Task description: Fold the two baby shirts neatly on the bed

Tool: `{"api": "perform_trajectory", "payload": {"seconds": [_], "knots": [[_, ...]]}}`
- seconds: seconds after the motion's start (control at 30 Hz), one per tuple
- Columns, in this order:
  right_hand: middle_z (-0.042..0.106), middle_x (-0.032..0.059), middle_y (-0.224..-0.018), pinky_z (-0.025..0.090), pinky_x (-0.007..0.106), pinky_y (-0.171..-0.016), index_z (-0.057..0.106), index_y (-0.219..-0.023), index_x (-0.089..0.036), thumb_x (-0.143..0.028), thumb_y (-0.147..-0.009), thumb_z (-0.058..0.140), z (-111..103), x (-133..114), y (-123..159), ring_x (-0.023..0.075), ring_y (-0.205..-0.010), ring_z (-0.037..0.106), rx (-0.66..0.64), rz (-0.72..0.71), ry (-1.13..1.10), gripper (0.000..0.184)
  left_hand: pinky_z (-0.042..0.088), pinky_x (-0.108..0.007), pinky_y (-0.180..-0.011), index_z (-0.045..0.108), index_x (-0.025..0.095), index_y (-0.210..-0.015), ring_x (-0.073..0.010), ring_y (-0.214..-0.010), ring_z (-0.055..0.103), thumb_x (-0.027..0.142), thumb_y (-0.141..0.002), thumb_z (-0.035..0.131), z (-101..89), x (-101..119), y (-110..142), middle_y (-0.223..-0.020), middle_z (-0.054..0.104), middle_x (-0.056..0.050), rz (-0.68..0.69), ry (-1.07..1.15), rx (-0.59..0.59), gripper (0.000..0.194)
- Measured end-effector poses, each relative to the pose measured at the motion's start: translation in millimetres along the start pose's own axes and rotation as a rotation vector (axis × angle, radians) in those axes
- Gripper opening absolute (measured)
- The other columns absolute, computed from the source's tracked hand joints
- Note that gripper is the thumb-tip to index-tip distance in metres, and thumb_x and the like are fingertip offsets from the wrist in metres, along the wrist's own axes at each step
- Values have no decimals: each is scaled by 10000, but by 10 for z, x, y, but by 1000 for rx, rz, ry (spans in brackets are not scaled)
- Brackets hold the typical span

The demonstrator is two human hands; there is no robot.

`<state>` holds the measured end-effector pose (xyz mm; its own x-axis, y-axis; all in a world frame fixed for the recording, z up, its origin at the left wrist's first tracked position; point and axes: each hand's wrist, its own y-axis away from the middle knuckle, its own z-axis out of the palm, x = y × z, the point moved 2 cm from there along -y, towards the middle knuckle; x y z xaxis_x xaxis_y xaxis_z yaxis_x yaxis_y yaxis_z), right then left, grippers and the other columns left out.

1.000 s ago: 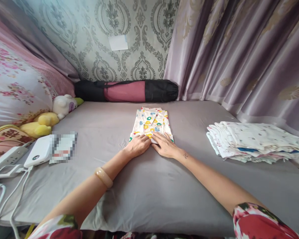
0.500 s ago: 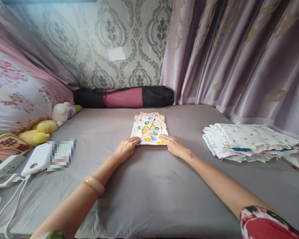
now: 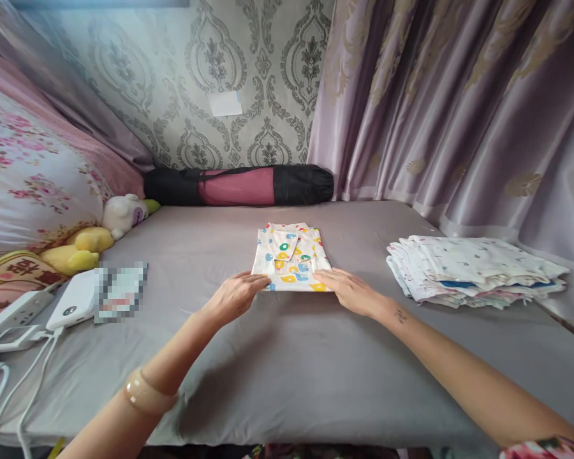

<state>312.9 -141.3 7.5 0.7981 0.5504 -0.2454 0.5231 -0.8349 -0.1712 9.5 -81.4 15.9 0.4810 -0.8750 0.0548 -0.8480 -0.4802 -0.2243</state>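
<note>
A folded white shirt [image 3: 291, 258] with yellow, blue, green and red prints is at the middle of the bed, one sleeve folded across its top. My left hand [image 3: 239, 294] is closed on its near left corner, fingers on top and thumb hidden. At the near right corner, my right hand [image 3: 351, 290] grips it the same way. The shirt's near edge seems raised a little off the sheet, with a shadow beneath it. A pale bangle [image 3: 148, 392] sits on my left forearm.
A stack of folded clothes [image 3: 476, 271] lies at the right on the grey sheet [image 3: 277, 376]. A rolled mat bag [image 3: 236, 186] lies along the wall. At the left are plush toys [image 3: 76, 252], a white power bank [image 3: 74, 299], a power strip [image 3: 22, 312] and cables.
Both hands have come nearer to me with the folded shirt between them, and its near edge now looks lifted. The view has shifted slightly.
</note>
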Motion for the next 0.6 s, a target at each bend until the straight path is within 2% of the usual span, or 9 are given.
{"api": "perform_trajectory", "payload": {"seconds": [0.07, 0.2, 0.3, 0.4, 0.5, 0.6], "knots": [[540, 65, -1428, 386, 447, -1141, 509, -1419, -221, 78, -787, 300, -63, -165, 175, 196, -1328, 487, -40, -9, -30, 729, 481, -395, -1046, 567, 185, -1273, -190, -1161, 633, 30, -903, 324, -133, 181, 128, -1271, 666, -78, 17, 45, -1, 469], [498, 38, -1468, 388, 398, -1145, 479, -1444, -247, 57, -797, 333, -212, -494, 515, 186, -1344, 467, -155, 7, -119, 730, 507, -356, -1016, 554, 217, -1297, -180, -1128, 648, 76, -947, 344, -405, 541, 389, -1234, 685, -57, 37, 208, -57, 432], [488, 5, -1477, 390, 351, -1139, 456, -1460, -270, 38, -800, 357, -295, -632, 678, 168, -1342, 466, -266, 25, -185, 735, 507, -335, -1013, 521, 245, -1349, -177, -1151, 636, 99, -960, 366, -501, 679, 536, -1262, 672, -48, 4, 339, -94, 443], [494, 0, -1471, 389, 328, -1129, 459, -1459, -268, 1, -831, 363, -330, -640, 714, 163, -1334, 473, -337, 38, -249, 690, 511, -319, -996, 549, 267, -1335, -179, -1166, 626, 125, -963, 376, -465, 679, 626, -1265, 670, -41, -76, 438, -119, 434], [533, 3, -1437, 404, 314, -1097, 489, -1439, -282, -52, -871, 358, -361, -582, 647, 170, -1301, 507, -364, 71, -306, 626, 516, -310, -965, 625, 271, -1255, -196, -1132, 641, 191, -950, 423, -399, 600, 656, -1233, 685, -41, -222, 521, -106, 375], [604, 5, -1360, 440, 311, -1021, 556, -1377, -306, -118, -900, 370, -437, -508, 514, 194, -1215, 573, -356, 132, -367, 545, 542, -235, -731, 693, 245, -1117, -178, -885, 690, 297, -940, 463, -365, 497, 620, -1044, 737, -29, -438, 634, -128, 295]]}}
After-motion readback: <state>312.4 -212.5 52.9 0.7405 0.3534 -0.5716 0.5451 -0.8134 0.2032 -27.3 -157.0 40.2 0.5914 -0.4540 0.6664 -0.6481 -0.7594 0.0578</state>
